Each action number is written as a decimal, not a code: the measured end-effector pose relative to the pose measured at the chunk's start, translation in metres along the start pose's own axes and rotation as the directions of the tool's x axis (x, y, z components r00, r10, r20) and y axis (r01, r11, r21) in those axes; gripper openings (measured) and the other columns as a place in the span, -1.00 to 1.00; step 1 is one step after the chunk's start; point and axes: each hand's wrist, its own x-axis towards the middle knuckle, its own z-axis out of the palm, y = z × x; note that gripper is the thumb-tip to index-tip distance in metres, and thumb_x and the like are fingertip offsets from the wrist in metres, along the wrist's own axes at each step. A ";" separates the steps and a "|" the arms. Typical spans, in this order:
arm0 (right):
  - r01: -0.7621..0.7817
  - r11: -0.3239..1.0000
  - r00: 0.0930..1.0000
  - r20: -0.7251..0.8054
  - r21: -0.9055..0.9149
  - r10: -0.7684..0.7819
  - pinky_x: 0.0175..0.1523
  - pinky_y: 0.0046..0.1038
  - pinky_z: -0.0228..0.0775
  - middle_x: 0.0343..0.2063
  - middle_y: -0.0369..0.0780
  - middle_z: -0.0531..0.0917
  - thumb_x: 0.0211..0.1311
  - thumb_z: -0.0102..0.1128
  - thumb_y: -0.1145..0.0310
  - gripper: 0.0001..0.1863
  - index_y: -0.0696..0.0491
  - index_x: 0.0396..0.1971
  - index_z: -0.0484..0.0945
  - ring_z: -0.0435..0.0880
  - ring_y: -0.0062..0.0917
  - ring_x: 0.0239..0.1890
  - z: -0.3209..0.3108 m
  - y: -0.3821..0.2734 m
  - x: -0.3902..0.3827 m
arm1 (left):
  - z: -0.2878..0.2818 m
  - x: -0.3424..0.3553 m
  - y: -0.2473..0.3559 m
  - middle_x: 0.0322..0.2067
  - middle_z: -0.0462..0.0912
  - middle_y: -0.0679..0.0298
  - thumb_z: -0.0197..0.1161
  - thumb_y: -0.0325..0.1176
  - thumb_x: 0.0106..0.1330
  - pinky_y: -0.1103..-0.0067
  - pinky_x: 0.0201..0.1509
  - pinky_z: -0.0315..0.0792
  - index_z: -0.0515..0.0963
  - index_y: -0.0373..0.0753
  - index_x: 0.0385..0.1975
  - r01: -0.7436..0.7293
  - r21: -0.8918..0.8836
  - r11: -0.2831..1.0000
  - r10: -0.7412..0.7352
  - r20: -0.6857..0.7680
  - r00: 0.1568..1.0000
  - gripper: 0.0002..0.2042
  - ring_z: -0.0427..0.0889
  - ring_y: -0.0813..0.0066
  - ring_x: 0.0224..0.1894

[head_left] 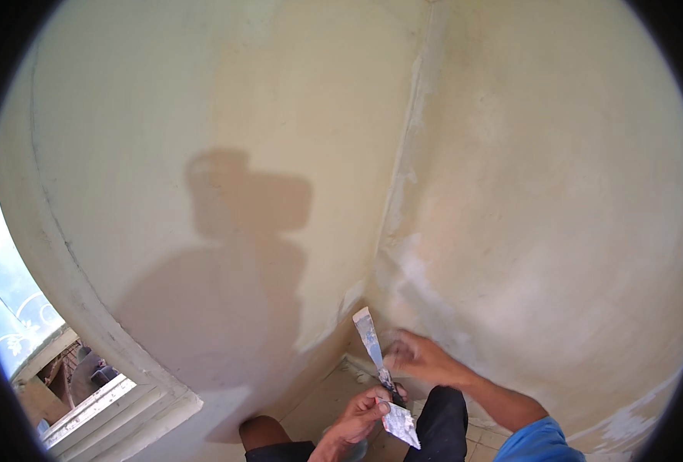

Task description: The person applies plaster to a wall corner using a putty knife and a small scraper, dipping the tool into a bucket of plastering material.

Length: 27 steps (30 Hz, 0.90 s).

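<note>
My left hand [366, 416] grips a long putty knife [368, 333] by its dark handle, blade pointing up and smeared with pale filler, together with a small flat spreader [399, 423] with white paste on it. My right hand [411, 354] is just right of the long blade, near the wall corner; its fingers are blurred, so whether they hold anything is unclear.
Two cream plastered walls [518, 169] meet in a corner with rough white patching along the seam and bottom. A tiled floor [472, 439] lies below, around my legs [438, 423]. At left is an opening with a stepped sill [141, 416]. A shadow falls on the left wall.
</note>
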 end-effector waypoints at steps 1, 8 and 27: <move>0.044 0.958 0.995 -0.072 -0.284 -0.067 0.08 -0.25 0.47 0.03 -0.05 0.57 0.31 0.19 0.27 -0.48 0.15 0.20 0.35 0.60 -0.27 0.07 -0.011 -0.002 0.006 | -0.006 -0.005 -0.004 0.02 0.50 0.09 0.26 -0.28 0.35 0.57 -0.11 0.47 0.47 -0.23 -0.30 -0.021 0.023 1.000 0.021 -0.005 1.000 -0.83 0.56 0.53 -0.23; -0.318 -0.036 0.343 -0.079 -0.947 -0.936 0.39 0.21 -0.22 0.45 -0.11 0.02 0.14 0.18 -0.10 -0.16 -0.10 0.39 0.18 -0.11 -0.14 0.49 -0.161 -0.148 0.108 | -0.029 -0.026 -0.003 0.03 0.53 0.14 0.21 -0.34 0.38 0.59 -0.10 0.42 0.52 -0.28 -0.30 0.114 0.179 0.977 -0.101 -0.083 0.991 -0.87 0.53 0.57 -0.15; -0.107 -0.005 0.589 -0.059 -0.994 -0.806 0.38 0.24 -0.26 0.45 -0.08 0.00 0.09 0.19 -0.16 -0.17 -0.03 0.33 0.30 -0.10 -0.12 0.49 -0.088 -0.063 0.126 | -0.071 -0.048 -0.031 -0.01 0.55 0.16 0.21 -0.40 0.37 0.57 -0.01 0.38 0.54 -0.28 -0.28 0.187 0.192 0.963 -0.140 -0.233 0.962 -0.91 0.51 0.59 -0.12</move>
